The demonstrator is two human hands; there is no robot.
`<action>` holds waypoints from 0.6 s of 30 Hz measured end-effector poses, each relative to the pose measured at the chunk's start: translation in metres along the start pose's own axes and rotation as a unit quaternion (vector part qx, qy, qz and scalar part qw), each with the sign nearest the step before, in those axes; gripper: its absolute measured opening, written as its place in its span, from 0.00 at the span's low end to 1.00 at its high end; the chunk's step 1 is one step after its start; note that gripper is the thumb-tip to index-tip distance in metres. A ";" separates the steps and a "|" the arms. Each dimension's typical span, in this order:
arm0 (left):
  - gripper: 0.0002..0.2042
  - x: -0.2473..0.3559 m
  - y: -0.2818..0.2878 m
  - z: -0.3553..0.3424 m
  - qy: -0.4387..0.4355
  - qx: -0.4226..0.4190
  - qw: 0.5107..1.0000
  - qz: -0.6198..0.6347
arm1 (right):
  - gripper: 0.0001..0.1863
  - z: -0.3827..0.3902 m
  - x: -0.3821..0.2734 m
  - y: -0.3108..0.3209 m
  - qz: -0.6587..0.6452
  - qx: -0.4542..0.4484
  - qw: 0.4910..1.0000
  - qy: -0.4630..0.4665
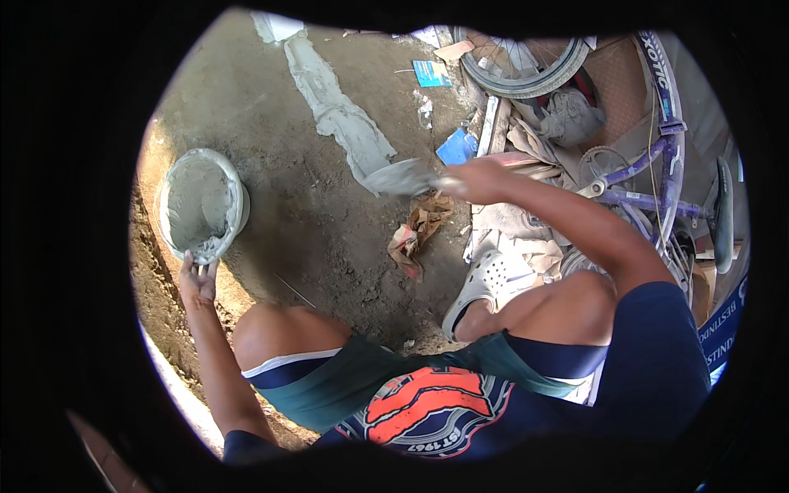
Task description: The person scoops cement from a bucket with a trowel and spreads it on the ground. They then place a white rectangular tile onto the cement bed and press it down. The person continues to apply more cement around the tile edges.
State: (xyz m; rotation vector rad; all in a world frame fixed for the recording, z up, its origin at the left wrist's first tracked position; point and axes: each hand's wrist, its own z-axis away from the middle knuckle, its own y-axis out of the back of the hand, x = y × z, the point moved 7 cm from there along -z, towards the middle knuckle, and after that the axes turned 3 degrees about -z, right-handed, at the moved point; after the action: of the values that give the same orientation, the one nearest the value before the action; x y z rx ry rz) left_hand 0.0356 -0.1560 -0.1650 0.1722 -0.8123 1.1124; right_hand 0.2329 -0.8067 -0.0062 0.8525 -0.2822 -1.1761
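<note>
At the left, my left hand [198,279] has its fingers on the near rim of a round bucket [241,205]. The bucket is tilted, and grey wet mortar [215,244] coats its inside and lies at its lower edge. My right hand [475,181] is wrapped round the handle of a trowel [401,177], whose blade is blurred. That blade lies at the near end of a long strip of grey mortar [329,103] spread over the earth and running away to the far left. A crumpled brown paper scrap [417,234] lies just below the trowel.
A purple bicycle [670,148] lies at the right, its wheel [526,86] at the far side. Cardboard and paper scraps [526,226] are heaped beside it. Blue pieces [457,148] lie near the strip. My foot in a pale clog [481,287] rests on the ground [320,238].
</note>
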 end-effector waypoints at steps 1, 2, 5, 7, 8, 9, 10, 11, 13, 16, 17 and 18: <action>0.26 0.000 -0.003 0.000 -0.011 -0.029 0.999 -0.013 | 0.22 0.017 0.029 0.003 0.015 0.038 0.999 -0.012; 0.25 0.000 -0.004 0.000 -0.004 -0.032 0.999 -0.009 | 0.22 0.028 0.054 0.004 -0.007 0.082 0.996 -0.018; 0.24 -0.001 -0.006 0.006 0.000 -0.027 0.999 -0.019 | 0.24 0.032 0.098 -0.031 -0.058 0.186 0.976 -0.102; 0.24 -0.002 -0.006 0.012 0.009 -0.022 1.000 -0.019 | 0.26 0.025 0.095 -0.074 0.018 0.217 0.971 -0.097; 0.24 -0.003 -0.006 0.016 0.011 -0.027 0.999 -0.015 | 0.26 0.029 0.086 -0.094 0.025 0.215 0.976 -0.019; 0.24 -0.001 -0.006 0.018 0.013 -0.018 0.999 -0.024 | 0.25 0.036 0.079 -0.121 0.013 0.181 0.983 0.014; 0.24 0.003 -0.007 0.020 -0.012 -0.019 0.999 -0.038 | 0.24 0.050 0.074 -0.144 0.006 0.132 0.990 0.046; 0.24 0.004 -0.009 0.020 -0.019 -0.019 0.999 -0.045 | 0.24 0.066 0.077 -0.160 0.011 0.078 0.995 0.062; 0.23 -0.001 -0.008 0.022 -0.002 -0.014 1.000 -0.028 | 0.23 0.105 0.086 -0.170 0.073 0.031 0.993 0.089; 0.23 -0.007 -0.010 0.026 -0.005 -0.026 1.000 -0.004 | 0.22 0.161 0.089 -0.141 0.081 0.095 0.982 0.145; 0.22 -0.009 -0.007 0.029 -0.004 -0.007 1.000 -0.002 | 0.22 0.170 0.095 -0.126 0.051 0.109 0.988 0.101; 0.21 -0.010 -0.008 0.031 -0.003 0.002 1.000 -0.010 | 0.22 0.180 0.094 -0.108 0.017 0.141 0.987 0.080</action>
State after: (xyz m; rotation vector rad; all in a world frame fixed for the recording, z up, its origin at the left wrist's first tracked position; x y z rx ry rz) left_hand 0.0250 -0.1823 -0.1476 0.1869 -0.8124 1.0949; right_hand 0.0860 -0.9819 0.0157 1.1791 -0.3356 -1.0429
